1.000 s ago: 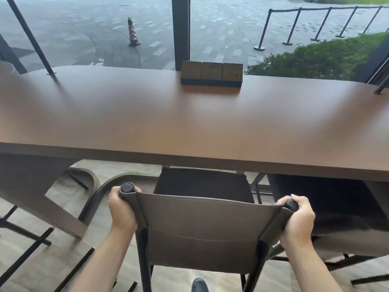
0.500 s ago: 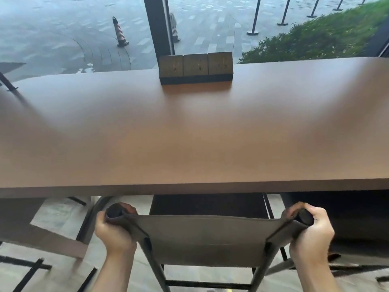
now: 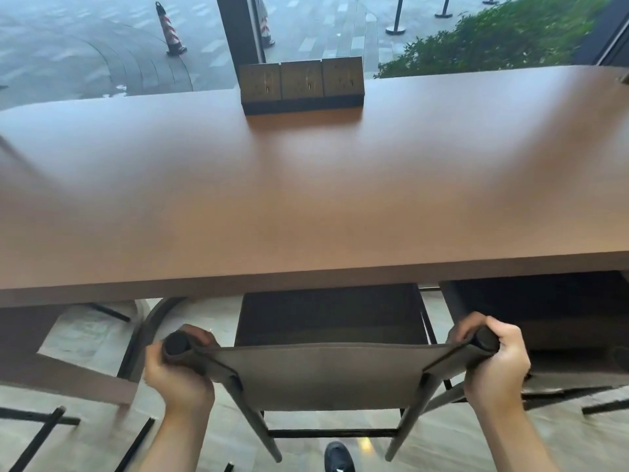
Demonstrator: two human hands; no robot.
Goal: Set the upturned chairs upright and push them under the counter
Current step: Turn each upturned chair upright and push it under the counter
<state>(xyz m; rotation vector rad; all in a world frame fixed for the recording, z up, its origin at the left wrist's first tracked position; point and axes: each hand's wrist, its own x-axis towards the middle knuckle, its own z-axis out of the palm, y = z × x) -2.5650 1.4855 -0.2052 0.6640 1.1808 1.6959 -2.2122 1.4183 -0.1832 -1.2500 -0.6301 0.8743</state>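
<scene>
Brown counter [image 3: 306, 199] runs along a window facing wet paving, two striped traffic cones [image 3: 169, 28], stanchion posts and a hedge [image 3: 493, 35]; a three-panel socket block [image 3: 301, 84] sits at its far edge, markings too blurred to read. Your left hand [image 3: 177, 373] and right hand [image 3: 493, 362] have fingers curled tight round the backrest's top corners. The chair [image 3: 323, 373] stands upright, seat partly under the counter, beside another dark chair [image 3: 544, 308] on your right.

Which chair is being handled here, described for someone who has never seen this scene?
Start at the long brown counter by the window. Below its near edge stands an upright chair with a grey-brown backrest, its dark seat partly under the counter. Unlike the chair to its right, both hands, left and right, grip its top corners.
</scene>
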